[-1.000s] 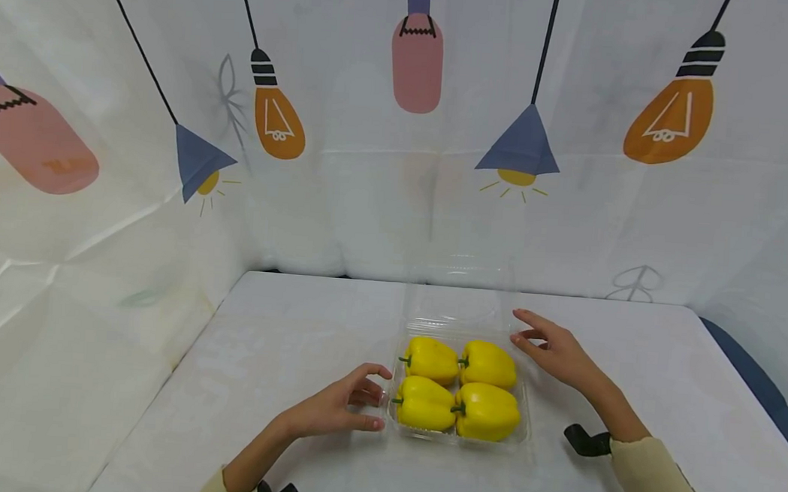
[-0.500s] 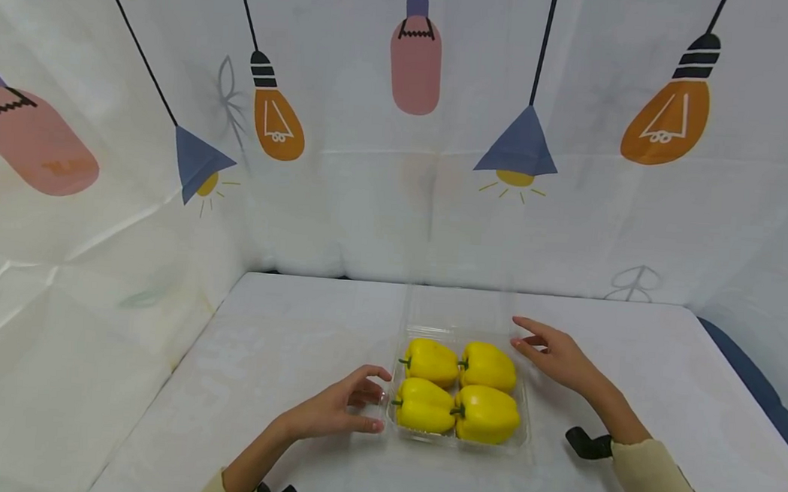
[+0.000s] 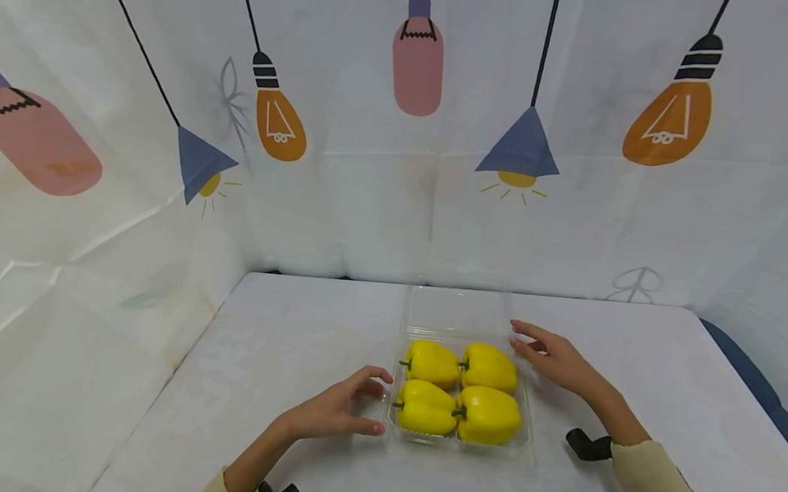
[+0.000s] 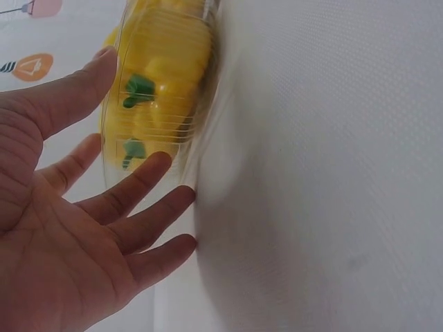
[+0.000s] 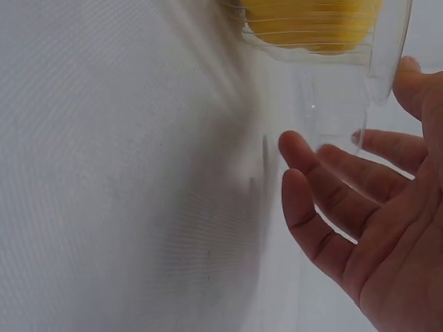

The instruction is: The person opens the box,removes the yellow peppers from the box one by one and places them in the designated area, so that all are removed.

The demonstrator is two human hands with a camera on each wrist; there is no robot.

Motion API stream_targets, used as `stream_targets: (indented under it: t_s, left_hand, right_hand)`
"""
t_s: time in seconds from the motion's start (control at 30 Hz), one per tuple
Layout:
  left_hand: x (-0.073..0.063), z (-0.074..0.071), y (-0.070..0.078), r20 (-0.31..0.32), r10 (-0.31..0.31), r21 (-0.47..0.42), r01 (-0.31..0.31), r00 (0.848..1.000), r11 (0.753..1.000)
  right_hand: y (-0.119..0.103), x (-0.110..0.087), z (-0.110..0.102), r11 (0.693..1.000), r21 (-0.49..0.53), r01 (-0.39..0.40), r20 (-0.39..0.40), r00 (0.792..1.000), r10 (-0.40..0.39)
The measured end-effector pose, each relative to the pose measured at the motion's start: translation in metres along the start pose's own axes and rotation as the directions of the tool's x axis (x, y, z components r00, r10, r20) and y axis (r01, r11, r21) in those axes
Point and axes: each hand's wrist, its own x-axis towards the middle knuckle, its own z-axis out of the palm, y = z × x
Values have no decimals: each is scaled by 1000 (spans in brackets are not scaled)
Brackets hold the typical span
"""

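White, fine-textured desk [image 3: 294,330], and filling looks done: the clear, ribbed plastic tray [image 3: 446,440] sits full on it, see-through lid [image 3: 458,310] tipped back; next move seems to want a light edge hold there. Left hand [image 3: 336,409] beside the tray, right hand [image 3: 556,357] near the lid, fingers loosely spread, gripping nothing. Inside, four glossy, blocky yellow peppers [image 3: 489,417], stubby green stems [image 4: 139,90].

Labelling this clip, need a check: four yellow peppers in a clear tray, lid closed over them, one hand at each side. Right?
Lid state is wrong: the clear lid is open, folded back behind the tray, as the head view shows. Rest holds: four yellow peppers in the tray, left hand and right hand at either side.
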Motion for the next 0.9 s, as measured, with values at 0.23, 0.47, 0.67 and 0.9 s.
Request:
stream_targets:
  t_s: [0.23, 0.47, 0.67, 0.9]
  left_hand:
    - [0, 0, -1, 5, 16, 13, -16, 1000, 1000]
    - [1, -1, -1, 5, 33, 28, -34, 999, 999]
    - [3, -3, -1, 17, 49, 47, -50, 999, 998]
    - [3, -3, -2, 22, 55, 65, -56, 998, 996]
  right_hand:
    - [-4, -6, -4, 999, -16, 40, -6, 999, -40]
    - [-12, -12, -11, 994, -78, 75, -40, 996, -78]
    - [-24, -20, -14, 986, -109, 126, -70, 988, -135]
    - [-33, -28, -13, 969, -137, 207, -77, 973, -219]
